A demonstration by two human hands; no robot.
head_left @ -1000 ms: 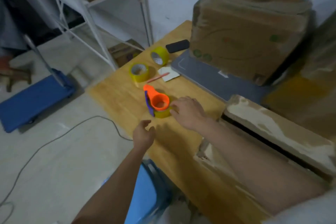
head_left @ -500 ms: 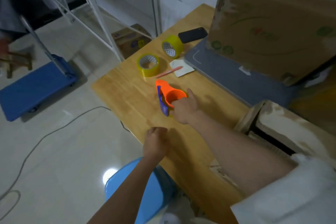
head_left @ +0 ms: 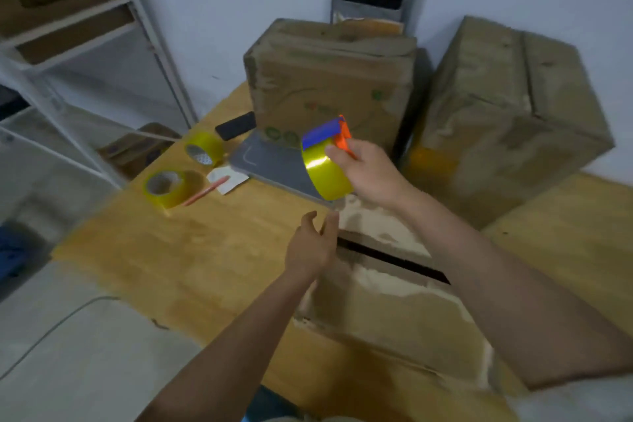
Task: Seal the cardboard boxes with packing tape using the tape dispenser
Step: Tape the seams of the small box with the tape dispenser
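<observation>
My right hand [head_left: 371, 169] holds the tape dispenser [head_left: 325, 161] in the air above the table; it is orange and blue with a yellow tape roll on it. Below it, near me, lies a cardboard box [head_left: 394, 305] whose top flaps leave a dark slit between them. My left hand [head_left: 311, 245] hovers with its fingers apart at the left end of that box, holding nothing. Two more cardboard boxes stand at the back: one [head_left: 329, 79] behind the dispenser and one [head_left: 507, 113] to the right.
Two spare yellow tape rolls [head_left: 168, 187] [head_left: 204, 149], a red pen [head_left: 205, 190] on a white paper, a black phone [head_left: 236, 126] and a grey board [head_left: 277, 164] lie on the wooden table [head_left: 171, 257]. A white metal rack [head_left: 102, 55] stands on the left.
My right hand has lifted the tape dispenser off the table and carried it toward the boxes. My left hand has moved up to the near box and spread its fingers. The view has swung right.
</observation>
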